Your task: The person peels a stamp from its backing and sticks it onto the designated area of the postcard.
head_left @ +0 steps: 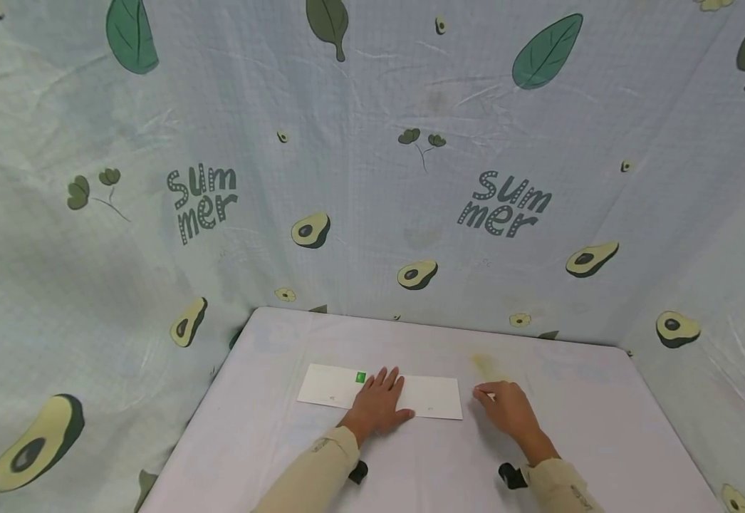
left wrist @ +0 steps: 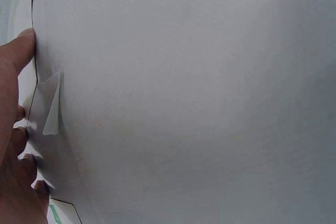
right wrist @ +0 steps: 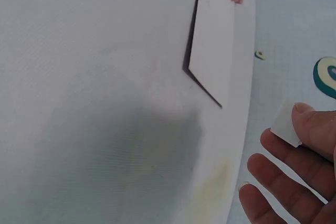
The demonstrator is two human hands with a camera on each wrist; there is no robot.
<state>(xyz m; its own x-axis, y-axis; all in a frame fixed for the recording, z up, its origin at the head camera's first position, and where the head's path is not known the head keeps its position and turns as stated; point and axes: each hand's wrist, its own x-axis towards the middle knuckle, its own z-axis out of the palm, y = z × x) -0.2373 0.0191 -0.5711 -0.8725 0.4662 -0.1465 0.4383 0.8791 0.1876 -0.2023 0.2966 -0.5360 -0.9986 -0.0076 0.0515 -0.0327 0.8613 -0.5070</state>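
Beige sleeves point(head_left: 315, 472) come nearest, on the near side of the white card point(head_left: 436, 397). That card lies on the bench point(head_left: 603, 420), the left hand point(head_left: 377, 407) laid flat across its middle. On the card's far edge is a green sticker point(head_left: 361, 377). Right of the card, the right hand point(head_left: 508, 410) pinches a small white paper piece point(right wrist: 284, 124) between thumb and forefinger.

Beige sleeves point(head_left: 308, 477) (small dark markings point(head_left: 322, 444) near the cuffs point(head_left: 348, 443)), rounded black wrist fittings point(head_left: 511, 476).
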